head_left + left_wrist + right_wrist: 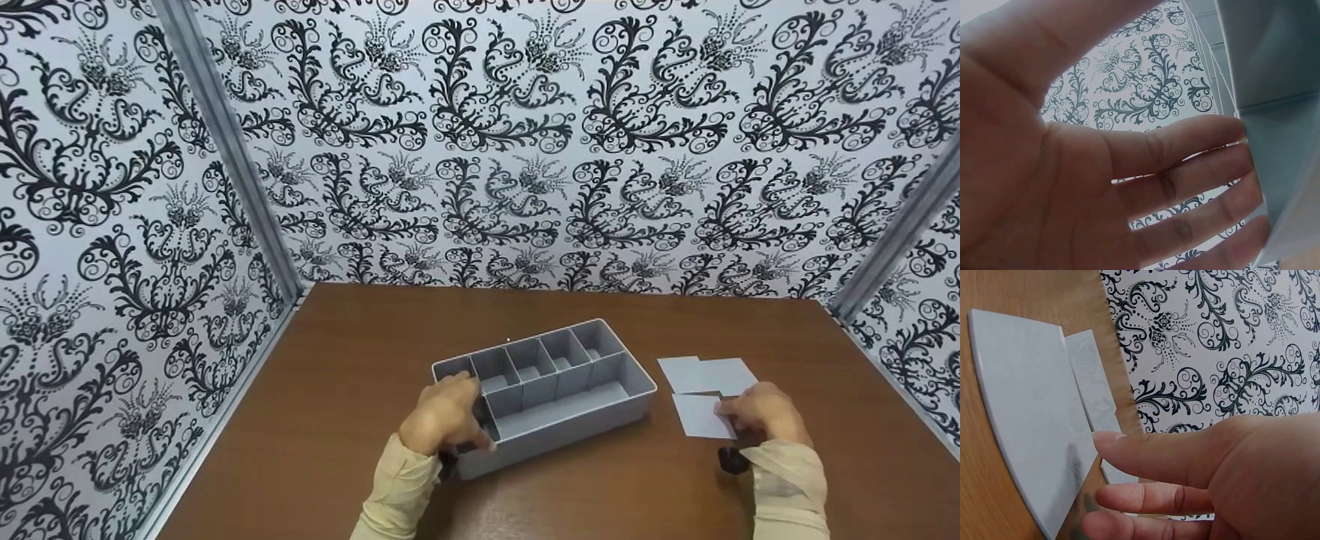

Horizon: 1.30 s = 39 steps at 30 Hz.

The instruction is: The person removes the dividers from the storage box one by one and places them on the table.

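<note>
A grey organizer box (555, 431) with several compartments stands slanted on the table. At its left end is my left hand (442, 416). In the left wrist view the nearly straight fingers (1185, 191) of this hand meet the box's edge with their tips. Three thin, flat, whitish squares lie to the right of the box. My right hand (769, 412) is at the right edge of the nearest square (703, 416). Seen from the right wrist, its thumb (1151, 453) is extended, the tip overlapping that square's edge, and the other fingers are spread below.
Behind the nearest square lie a left-hand square (679, 373) and a right-hand square (726, 375), edges close together. The brown wooden table (360, 352) is bounded by patterned wall panels (510, 150) at the back and sides.
</note>
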Available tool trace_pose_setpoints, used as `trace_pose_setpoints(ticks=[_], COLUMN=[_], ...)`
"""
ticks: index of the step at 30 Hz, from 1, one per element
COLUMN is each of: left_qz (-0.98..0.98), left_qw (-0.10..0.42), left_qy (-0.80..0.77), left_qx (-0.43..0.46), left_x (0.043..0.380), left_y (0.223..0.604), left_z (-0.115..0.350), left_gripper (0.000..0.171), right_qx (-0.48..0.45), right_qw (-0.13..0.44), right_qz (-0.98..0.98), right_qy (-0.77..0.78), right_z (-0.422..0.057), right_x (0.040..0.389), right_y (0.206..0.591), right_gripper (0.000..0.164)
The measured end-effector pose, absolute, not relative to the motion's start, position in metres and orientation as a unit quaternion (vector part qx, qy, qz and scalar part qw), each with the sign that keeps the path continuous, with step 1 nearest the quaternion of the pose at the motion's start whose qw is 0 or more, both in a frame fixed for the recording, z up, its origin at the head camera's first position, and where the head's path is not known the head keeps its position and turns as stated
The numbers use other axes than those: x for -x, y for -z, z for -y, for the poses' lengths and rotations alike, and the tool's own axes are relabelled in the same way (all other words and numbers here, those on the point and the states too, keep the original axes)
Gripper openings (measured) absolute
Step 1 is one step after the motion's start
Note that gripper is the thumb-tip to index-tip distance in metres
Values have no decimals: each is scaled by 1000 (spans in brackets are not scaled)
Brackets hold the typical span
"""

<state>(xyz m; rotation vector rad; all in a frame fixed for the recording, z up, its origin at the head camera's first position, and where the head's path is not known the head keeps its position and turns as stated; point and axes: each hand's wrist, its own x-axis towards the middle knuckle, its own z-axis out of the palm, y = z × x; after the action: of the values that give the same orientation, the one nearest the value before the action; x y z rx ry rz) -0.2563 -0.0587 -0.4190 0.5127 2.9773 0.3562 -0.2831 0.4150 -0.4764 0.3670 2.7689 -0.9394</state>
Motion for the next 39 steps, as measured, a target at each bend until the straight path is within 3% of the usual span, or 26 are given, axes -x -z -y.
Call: trace_pose_setpoints(ticks=[13,19,24,29,39], left_qz=[-981,-980,-980,-980,-980], left_qw=[65,57,57,57,60], left_qy=[-102,-105,-107,-109,-105], left_qx=[-152,-157,-158,-158,-157], left_x=[258,257,257,257,256], left_y=[418,418,419,420,418], left_z=[57,57,56,55,56], left_gripper=[76,74,73,72,73], right_qx=[-100,-90,-75,-57,46], right_qw=[108,81,71,73,15], right_qz=[-946,-953,-951,-951,-956], right_qy=[289,278,293,296,288], right_z=[-408,-401,-394,-376,-316], right_x=[282,276,274,274,267], right_y=[462,451,441,424,403], right_gripper=[30,36,29,26,24])
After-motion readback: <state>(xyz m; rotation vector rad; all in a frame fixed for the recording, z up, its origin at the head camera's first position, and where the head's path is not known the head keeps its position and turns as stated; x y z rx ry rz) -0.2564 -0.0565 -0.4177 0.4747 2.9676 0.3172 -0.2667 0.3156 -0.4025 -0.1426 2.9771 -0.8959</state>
